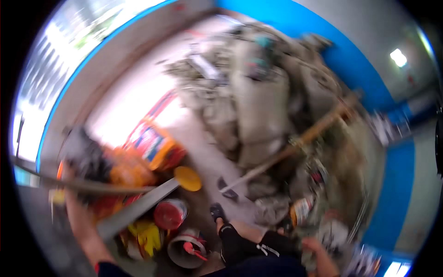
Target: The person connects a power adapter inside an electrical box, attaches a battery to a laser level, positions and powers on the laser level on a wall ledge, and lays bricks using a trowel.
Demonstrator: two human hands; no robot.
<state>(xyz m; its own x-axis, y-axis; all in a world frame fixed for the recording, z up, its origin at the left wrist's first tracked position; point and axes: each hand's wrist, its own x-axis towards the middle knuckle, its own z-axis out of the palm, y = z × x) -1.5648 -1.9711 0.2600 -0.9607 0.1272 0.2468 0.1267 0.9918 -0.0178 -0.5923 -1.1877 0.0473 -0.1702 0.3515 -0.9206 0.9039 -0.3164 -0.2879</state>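
My left arm reaches up the left side, and my left hand (68, 171) is smeared by motion. It is nearest to a dark grey bag (85, 154) and a thin orange strip (60, 170); whether it grips either is unclear. A long thin pole or strip (92, 186) crosses by my left forearm. At the lower right, my right hand (312, 244) hangs beside my black shorts (277, 244), its fingers too blurred to read. Below the pole lie a grey board-like length (138, 207) and a yellow disc (188, 179) at its end.
Stuffed sacks (260, 101) heap up ahead, with a long wooden handle (277, 157) leaning across them. Orange printed bags (154, 143) lie left of my feet. A red-topped bucket (170, 214), a white bucket (184, 251) and a yellow bag (148, 235) stand close by. A blue-banded wall (394, 184) bounds the right.
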